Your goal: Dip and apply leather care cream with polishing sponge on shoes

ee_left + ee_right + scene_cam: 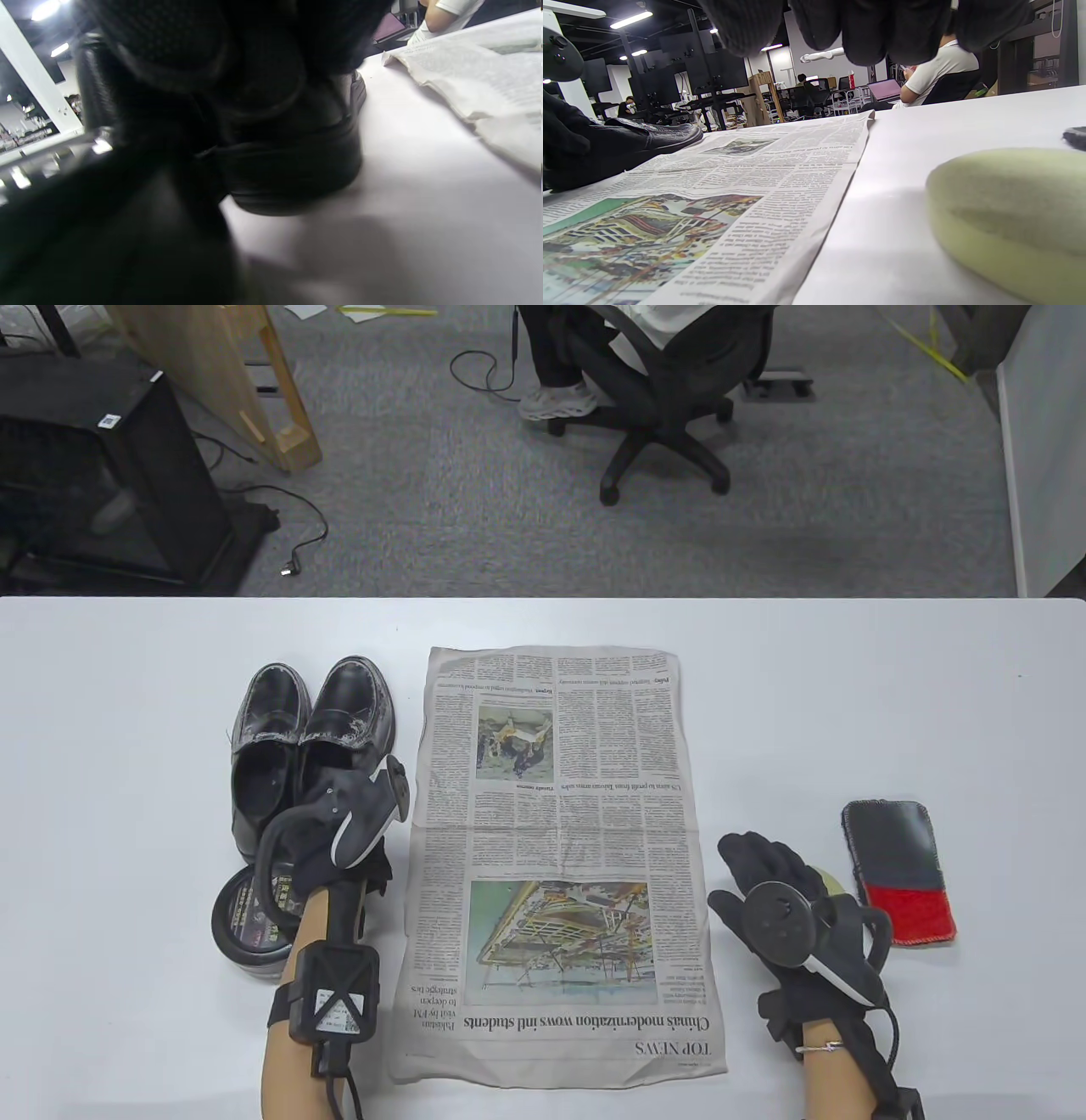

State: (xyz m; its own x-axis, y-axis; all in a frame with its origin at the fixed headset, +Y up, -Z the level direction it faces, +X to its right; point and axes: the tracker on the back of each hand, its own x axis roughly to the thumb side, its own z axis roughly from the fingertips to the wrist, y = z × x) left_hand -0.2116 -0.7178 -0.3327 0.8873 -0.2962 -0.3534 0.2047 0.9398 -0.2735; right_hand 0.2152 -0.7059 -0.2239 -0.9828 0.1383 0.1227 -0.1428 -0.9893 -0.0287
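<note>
The gloved left hand (356, 823) reaches into the heel of the nearer scuffed black leather loafer (344, 746); its grip can't be told. It should probably pinch the heel firmly and carry the shoe onto the spread newspaper (560, 857). The right hand (776, 891) lies flat and relaxed over the yellow-green round sponge (1009, 212). The round black cream tin (250, 929) sits closed by the heels.

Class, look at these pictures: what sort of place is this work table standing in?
Probably an open office or lab: grey carpet with an office chair behind the white table, and rows of monitors under strip lights.
</note>
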